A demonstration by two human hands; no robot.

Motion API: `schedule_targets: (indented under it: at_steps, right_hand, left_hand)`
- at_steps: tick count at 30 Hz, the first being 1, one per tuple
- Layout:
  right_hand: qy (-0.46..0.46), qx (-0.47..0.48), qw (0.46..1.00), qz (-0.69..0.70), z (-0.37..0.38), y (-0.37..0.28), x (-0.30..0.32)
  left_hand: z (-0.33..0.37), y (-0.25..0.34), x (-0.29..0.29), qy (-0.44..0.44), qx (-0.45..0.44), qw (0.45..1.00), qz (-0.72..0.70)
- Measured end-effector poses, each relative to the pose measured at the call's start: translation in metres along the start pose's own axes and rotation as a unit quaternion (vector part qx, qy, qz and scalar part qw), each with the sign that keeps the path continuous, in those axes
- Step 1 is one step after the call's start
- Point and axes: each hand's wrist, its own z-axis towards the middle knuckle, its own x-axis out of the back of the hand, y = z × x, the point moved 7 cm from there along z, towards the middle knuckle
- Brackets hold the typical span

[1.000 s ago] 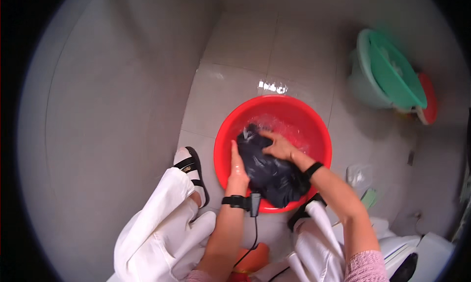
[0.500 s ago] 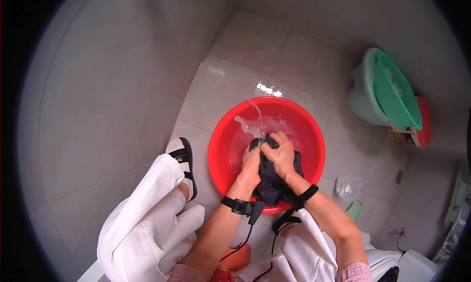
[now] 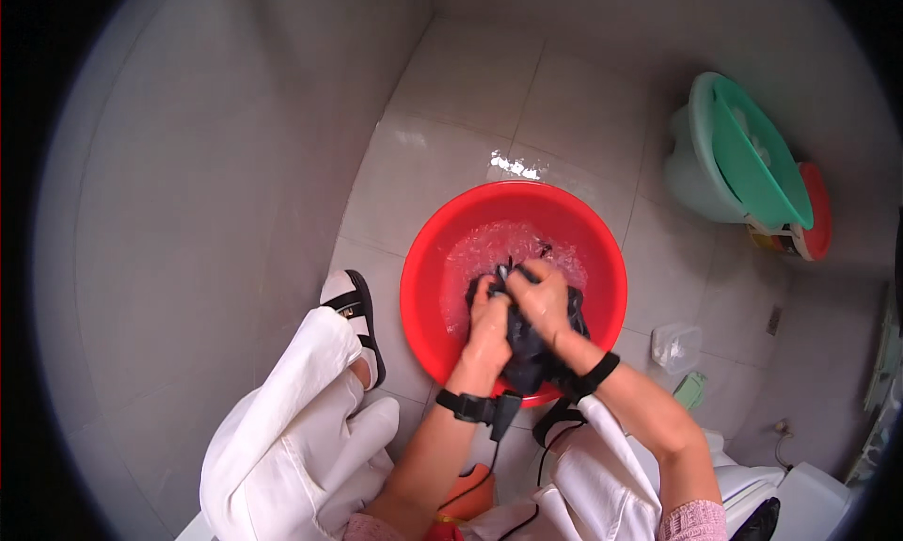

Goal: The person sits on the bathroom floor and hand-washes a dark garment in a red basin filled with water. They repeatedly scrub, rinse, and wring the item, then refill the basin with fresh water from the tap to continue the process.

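A red basin (image 3: 428,245) stands on the tiled floor between my feet, with bubbly water (image 3: 503,240) in it. Dark, wet cloth, seemingly a garment (image 3: 531,358), is bunched up inside and reaches to the near rim. My left hand (image 3: 489,323) is closed on the cloth at its left side. Close beside it, my right hand (image 3: 541,296) has its fingers curled round the top of the same cloth. The fingertips of both hands are partly hidden in the folds. Black straps circle both wrists.
Green and pale tubs (image 3: 767,155) lean against the right wall beside a red-lidded bucket (image 3: 816,212). A clear plastic container (image 3: 675,347) and a green item (image 3: 690,389) lie on the floor at the right. A wall (image 3: 226,165) rises on the left.
The splash at the basin's far left has settled into bubbly water. Both hands keep hold of the cloth and have shifted slightly. The view has moved a little.
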Motion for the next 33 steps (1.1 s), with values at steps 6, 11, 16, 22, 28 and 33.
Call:
schedule_targets:
  at_steps: [6, 11, 16, 22, 28, 33]
  right_hand:
    - [-0.009, 0.069, 0.963, -0.262, 0.026, -0.028, 0.024]
    - [-0.083, 0.177, 0.894, -0.403, -0.004, 0.008, -0.029]
    - [-0.119, 0.167, 0.848, -0.489, 0.028, 0.031, -0.006]
    - [-0.045, 0.245, 0.912, -0.327, -0.006, -0.010, 0.014]
    - [0.161, 0.228, 0.921, -0.270, -0.023, -0.089, 0.099]
    - [0.016, 0.255, 0.850, -0.461, 0.003, -0.056, 0.049]
  left_hand:
    - [-0.002, 0.052, -0.006, -0.077, 0.091, 0.982, -0.143]
    - [0.023, 0.034, 0.052, 0.044, -0.005, 0.996, -0.079]
    - [0.000, 0.016, 0.048, 0.181, -0.016, 0.982, 0.047]
    - [0.002, 0.061, 0.055, 0.205, -0.155, 0.918, 0.301]
    - [-0.067, 0.141, -0.020, 0.206, -0.395, 0.760, 0.474]
    - [-0.009, 0.084, -0.024, 0.062, -0.327, 0.614, 0.716]
